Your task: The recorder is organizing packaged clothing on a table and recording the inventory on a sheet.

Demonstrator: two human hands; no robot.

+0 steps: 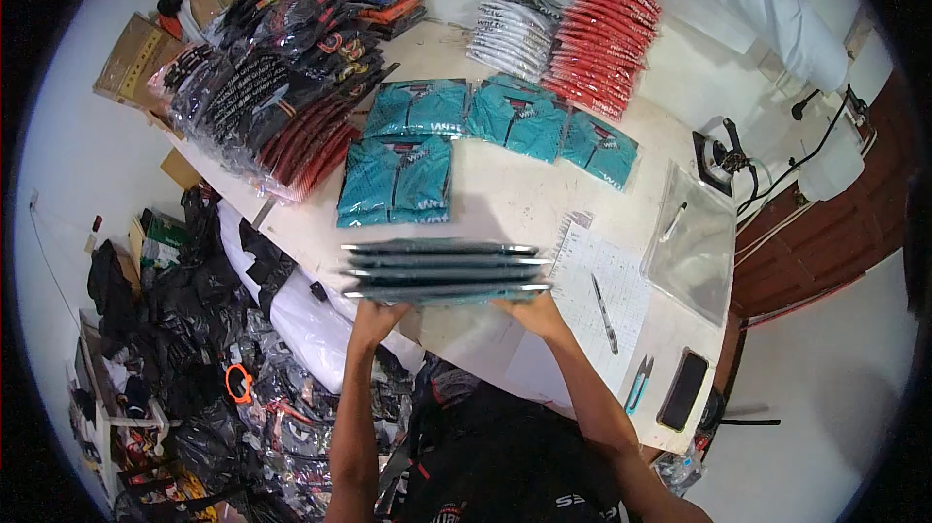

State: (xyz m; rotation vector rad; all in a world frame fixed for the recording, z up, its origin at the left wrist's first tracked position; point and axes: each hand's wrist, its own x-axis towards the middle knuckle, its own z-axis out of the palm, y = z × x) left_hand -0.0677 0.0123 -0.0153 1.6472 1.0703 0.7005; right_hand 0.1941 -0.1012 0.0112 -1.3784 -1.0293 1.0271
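A small stack of plastic-bagged garments [445, 272], blurred and seen edge-on, is held between my two hands above the table near me. My left hand [380, 320] grips its near left corner, and my right hand [531, 310] the near right corner. Just beyond lies a bagged teal shirt [395, 184]. Behind that, further teal shirts in clear bags [517, 119] lie in a row. Right of the held stack are sheets of paper [582, 304] with a pen [604, 315] on them.
Bagged dark garments [269, 86] pile up at the table's left. White [512, 35] and red bagged stacks [604, 46] stand at the back. To the right are an iron [717, 159], clear plastic bags [692, 253], thread snips [638, 386] and a phone [683, 389]. Black bags [211, 377] cover the floor.
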